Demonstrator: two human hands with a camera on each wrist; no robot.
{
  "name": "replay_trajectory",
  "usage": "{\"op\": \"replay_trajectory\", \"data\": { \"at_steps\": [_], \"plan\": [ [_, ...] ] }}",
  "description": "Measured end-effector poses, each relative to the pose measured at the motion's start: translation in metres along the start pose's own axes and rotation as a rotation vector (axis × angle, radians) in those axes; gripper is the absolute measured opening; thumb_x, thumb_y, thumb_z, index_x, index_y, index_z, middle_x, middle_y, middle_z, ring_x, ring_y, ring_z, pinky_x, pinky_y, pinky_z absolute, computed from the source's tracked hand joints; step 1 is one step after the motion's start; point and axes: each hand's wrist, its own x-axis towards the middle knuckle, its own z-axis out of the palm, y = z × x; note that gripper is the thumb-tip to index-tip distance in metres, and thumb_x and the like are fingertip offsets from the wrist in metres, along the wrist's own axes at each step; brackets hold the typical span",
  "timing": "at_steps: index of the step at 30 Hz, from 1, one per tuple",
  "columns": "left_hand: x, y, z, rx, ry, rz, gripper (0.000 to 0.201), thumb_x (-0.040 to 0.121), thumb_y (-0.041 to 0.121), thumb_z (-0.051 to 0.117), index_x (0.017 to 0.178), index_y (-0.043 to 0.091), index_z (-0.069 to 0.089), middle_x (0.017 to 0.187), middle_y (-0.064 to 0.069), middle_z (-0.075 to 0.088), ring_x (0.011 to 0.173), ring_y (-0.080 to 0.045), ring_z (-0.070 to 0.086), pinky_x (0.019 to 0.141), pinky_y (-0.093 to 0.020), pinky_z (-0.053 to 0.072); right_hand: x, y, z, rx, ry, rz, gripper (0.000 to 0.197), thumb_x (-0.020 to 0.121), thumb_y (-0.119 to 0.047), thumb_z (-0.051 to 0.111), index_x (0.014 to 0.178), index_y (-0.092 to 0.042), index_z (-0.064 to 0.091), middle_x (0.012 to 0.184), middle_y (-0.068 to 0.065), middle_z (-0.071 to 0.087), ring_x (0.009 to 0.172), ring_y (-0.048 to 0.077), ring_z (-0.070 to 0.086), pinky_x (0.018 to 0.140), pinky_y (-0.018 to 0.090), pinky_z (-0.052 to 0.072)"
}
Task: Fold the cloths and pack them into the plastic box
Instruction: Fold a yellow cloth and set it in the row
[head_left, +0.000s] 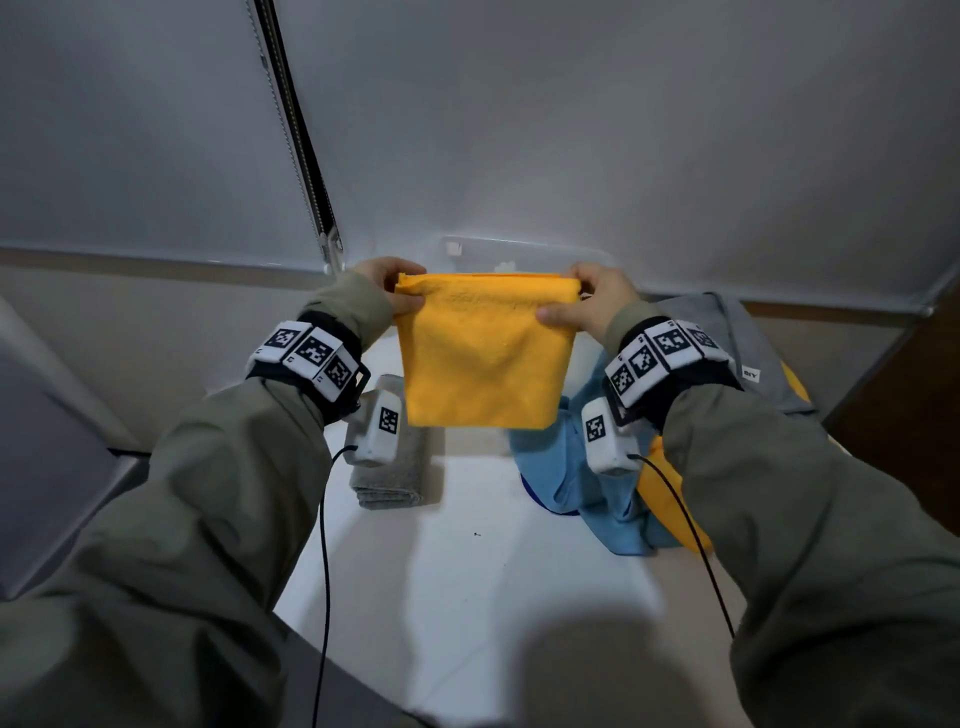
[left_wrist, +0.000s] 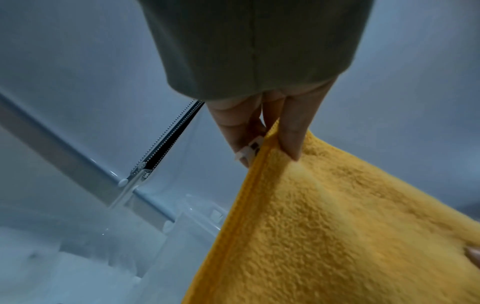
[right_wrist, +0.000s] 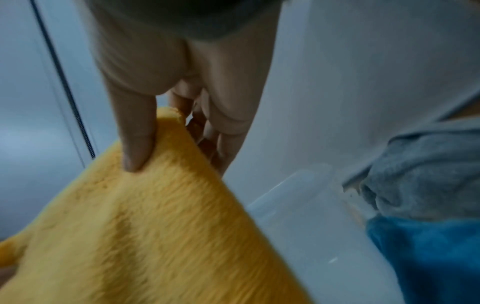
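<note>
While the left hand (head_left: 387, 283) and right hand (head_left: 592, 301) each pinch an upper corner with closed fingers (left_wrist: 292, 131), the yellow cloth (head_left: 483, 353) hangs above the desk (head_left: 467, 561), in front of the plastic box (head_left: 524, 252). Risk: layers may slip apart if either pinch loosens. Cloth appears doubled, fleecy, edges roughly aligned, hemmed.

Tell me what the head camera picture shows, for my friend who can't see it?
Two hands, left hand and right hand, hold a folded yellow cloth up by its top corners over a white table. Below lie a folded grey cloth and a blue cloth; the clear plastic box sits behind.
</note>
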Motion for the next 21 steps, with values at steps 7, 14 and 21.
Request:
{"op": "replay_trajectory", "data": {
  "at_steps": [7,14,21],
  "plan": [
    [0.004,0.007,0.008,0.173,0.022,0.015,0.023,0.088,0.006,0.057,0.111,0.007,0.059,0.103,-0.007,0.05,0.097,-0.021,0.047,0.091,-0.033,0.041,0.001,0.002,-0.001,0.003,-0.033,0.124,0.044,0.077,-0.016,0.073,0.118,-0.008,0.057,0.117,0.012,0.061,0.108,0.029,0.058,0.098,0.043,0.047],
    [0.01,0.008,0.024,0.065,0.248,-0.048,0.024,0.092,0.007,0.046,0.086,0.028,0.057,0.117,-0.013,0.051,0.1,-0.031,0.055,0.083,-0.034,0.049,0.0,-0.005,-0.002,-0.075,-0.027,0.087,0.025,0.088,-0.01,0.055,0.113,-0.017,0.055,0.092,0.001,0.055,0.088,0.022,0.052,0.077,0.032,0.045],
    [0.006,0.026,0.026,-0.414,0.109,-0.051,0.035,0.089,-0.009,0.034,0.075,0.018,0.05,0.076,-0.004,0.049,0.075,-0.022,0.052,0.073,-0.04,0.048,0.001,-0.011,-0.008,0.223,-0.159,0.194,0.027,0.086,0.004,0.041,0.094,-0.02,0.051,0.108,0.014,0.053,0.095,0.034,0.062,0.084,0.047,0.054]
  ]
}}
